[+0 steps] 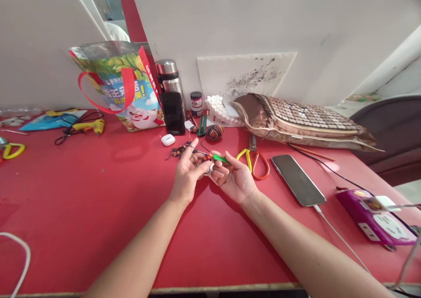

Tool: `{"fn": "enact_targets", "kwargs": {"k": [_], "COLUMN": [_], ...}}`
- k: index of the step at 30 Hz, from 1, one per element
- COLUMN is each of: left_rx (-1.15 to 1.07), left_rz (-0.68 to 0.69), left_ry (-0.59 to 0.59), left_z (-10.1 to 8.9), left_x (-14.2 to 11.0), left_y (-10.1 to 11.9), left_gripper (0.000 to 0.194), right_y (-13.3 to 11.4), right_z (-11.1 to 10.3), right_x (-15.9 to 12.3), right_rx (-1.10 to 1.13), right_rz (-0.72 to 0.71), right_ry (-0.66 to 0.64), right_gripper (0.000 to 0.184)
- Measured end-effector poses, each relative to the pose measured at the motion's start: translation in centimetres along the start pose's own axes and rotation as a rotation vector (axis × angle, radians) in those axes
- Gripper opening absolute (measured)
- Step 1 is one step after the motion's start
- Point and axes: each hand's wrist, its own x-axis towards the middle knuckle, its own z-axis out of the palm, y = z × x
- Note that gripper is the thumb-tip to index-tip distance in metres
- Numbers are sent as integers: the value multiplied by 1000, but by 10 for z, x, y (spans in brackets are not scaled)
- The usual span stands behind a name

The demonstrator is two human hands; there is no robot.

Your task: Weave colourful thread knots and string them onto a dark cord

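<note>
Both my hands meet over the red table near its middle. My left hand pinches a small white round piece wrapped in multicoloured cord; the cord trails back to a knotted bunch. My right hand is palm up, its fingers closed on a green-handled tool whose tip touches the cord piece. A ball of multicoloured yarn lies just behind the hands.
Yellow and orange scissors, a charging phone and a purple power strip lie right. A sequined bag, flask, printed tote, earbud case and glue gun stand behind.
</note>
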Motion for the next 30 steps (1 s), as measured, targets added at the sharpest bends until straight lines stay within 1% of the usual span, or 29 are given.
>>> {"fn": "enact_targets", "kwargs": {"k": [3, 9, 18, 23, 25, 30], "left_rx": [-3, 17, 70, 3, -43, -101], "left_rz": [12, 11, -23, -45, -45, -25], "left_ry": [25, 62, 86, 44, 17, -28], "left_z": [1, 2, 6, 6, 6, 4], "left_x": [0, 1, -1, 1, 1, 2], "left_y": [1, 1, 4, 5, 6, 9], "left_gripper": [82, 79, 88, 96, 93, 71], "right_y": [1, 3, 4, 3, 1, -3], "right_z": [1, 0, -1, -1, -1, -3], "right_x": [-1, -2, -3, -4, -3, -1], "right_rx": [-16, -41, -81, -87, -74, -58], "right_rz": [13, 21, 11, 15, 5, -10], "right_ry": [4, -6, -34, -48, -43, -44], "right_gripper": [53, 50, 50, 49, 48, 47]}}
